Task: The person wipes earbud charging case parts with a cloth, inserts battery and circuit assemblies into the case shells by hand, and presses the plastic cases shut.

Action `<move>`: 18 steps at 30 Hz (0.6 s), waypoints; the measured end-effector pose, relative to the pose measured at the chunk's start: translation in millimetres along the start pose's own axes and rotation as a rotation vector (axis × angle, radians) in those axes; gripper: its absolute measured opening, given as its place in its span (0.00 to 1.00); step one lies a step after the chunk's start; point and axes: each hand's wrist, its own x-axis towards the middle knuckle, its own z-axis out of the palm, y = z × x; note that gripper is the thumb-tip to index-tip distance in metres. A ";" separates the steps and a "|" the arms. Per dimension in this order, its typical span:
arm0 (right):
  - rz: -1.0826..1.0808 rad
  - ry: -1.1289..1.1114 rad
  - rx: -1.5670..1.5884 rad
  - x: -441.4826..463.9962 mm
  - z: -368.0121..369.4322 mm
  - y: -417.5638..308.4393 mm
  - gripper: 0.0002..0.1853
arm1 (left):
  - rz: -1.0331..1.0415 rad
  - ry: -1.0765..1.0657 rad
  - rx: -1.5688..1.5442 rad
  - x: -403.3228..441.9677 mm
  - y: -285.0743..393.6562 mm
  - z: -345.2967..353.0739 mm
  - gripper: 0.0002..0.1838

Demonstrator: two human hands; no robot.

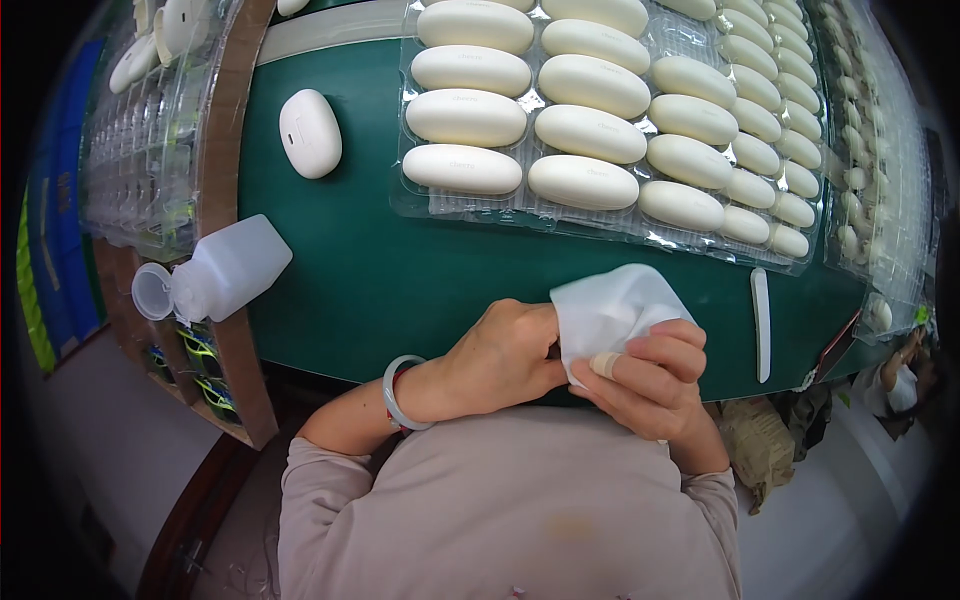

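My left hand (508, 352), with a pale bangle on its wrist, is closed at the left edge of a white cloth (615, 305); its fingertips are hidden. On the other side, my right hand (655, 378) has its fingers curled around the lower right part of the same cloth. One of its fingers wears a beige wrap (604, 364). Whether something lies inside the cloth cannot be seen. Both hands are at the near edge of the green table (400, 280), just in front of my body.
A clear plastic tray (600, 226) holds rows of white oval cases (582, 182). One white case (310, 134) lies apart at left. An opened translucent bottle (235, 268) lies near the left edge. At right are a thin white strip (762, 325) and more stacked trays (885, 190).
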 end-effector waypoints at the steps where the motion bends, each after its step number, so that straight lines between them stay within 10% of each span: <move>1: 0.081 -0.041 0.102 2.1 -10.6 0.4 0.13 | -0.016 -0.006 0.008 -0.3 -0.7 -0.4 0.16; 6: 0.988 0.738 0.546 -8.5 -23.7 -5.4 0.08 | -0.035 -0.020 -0.012 2.0 7.6 -1.6 0.18; 12: 0.363 -0.005 -0.037 6.2 -3.8 -15.7 0.13 | -0.025 -0.018 0.052 1.5 5.3 -2.6 0.16; 18: 0.125 0.050 -0.085 -1.6 19.1 -8.8 0.12 | 0.008 -0.074 0.146 -7.6 -5.6 -3.2 0.13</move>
